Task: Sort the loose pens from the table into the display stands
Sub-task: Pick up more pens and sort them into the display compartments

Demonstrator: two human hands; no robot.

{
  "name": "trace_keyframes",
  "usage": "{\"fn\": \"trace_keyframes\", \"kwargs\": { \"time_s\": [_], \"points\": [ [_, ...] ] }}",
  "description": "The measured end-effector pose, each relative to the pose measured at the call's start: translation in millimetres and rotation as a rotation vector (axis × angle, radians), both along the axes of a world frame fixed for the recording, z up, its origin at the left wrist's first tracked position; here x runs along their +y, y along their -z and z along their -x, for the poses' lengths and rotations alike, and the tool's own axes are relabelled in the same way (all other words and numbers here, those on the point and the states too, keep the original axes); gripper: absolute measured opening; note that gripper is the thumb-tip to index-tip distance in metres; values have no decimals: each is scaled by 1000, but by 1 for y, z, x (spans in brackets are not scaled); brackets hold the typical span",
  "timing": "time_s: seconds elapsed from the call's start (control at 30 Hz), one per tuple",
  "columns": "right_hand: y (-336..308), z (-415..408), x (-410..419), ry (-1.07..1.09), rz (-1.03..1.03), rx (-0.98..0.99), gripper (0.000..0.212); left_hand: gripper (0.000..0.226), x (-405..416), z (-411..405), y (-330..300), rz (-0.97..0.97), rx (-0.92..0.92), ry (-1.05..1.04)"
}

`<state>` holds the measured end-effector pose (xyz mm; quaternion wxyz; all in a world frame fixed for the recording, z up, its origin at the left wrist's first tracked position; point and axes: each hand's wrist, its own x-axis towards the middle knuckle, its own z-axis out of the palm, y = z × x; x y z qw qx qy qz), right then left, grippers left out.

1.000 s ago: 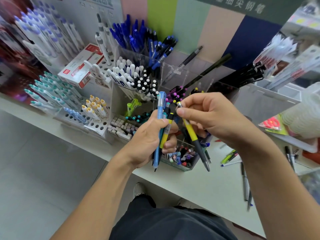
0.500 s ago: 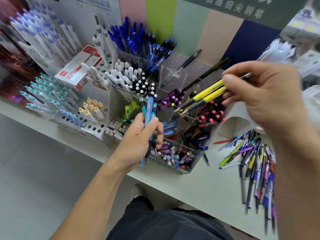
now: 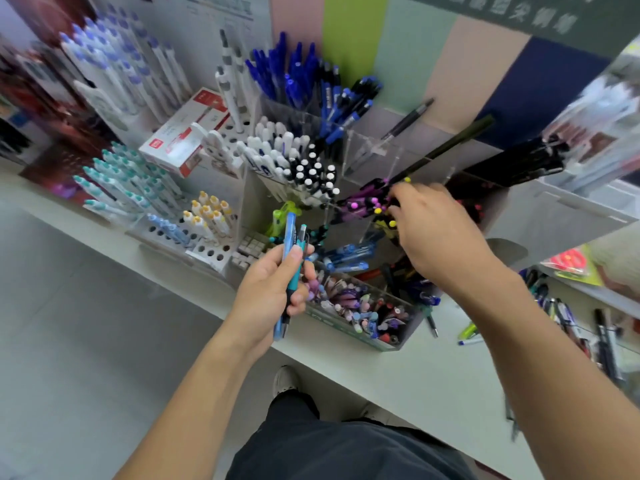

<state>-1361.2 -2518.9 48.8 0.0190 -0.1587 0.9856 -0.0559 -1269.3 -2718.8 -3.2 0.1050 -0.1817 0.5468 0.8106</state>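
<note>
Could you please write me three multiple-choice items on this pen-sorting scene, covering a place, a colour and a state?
1. Where is the right hand?
A. at the compartments with yellow-tipped and pink-tipped pens
B. on the red and white box
C. over the floor

2. What colour are the pens in the left hand?
A. red
B. blue and teal
C. yellow

3. What is the left hand doing?
A. lying flat on the table
B. gripping a bunch of pens
C. hanging with nothing in it

Key: 1 A, its fingers reach among those tips. 2 B, the barrels show those colours. 3 B, fingers curl round the pens.
</note>
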Motion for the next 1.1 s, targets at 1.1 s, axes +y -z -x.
{"fn": "trace_keyframes", "kwargs": {
  "time_s": [1.1],
  "points": [
    [-1, -17, -73, 29, 798, 150, 8, 44, -71, -9, 26, 105, -132, -117]
  ]
}}
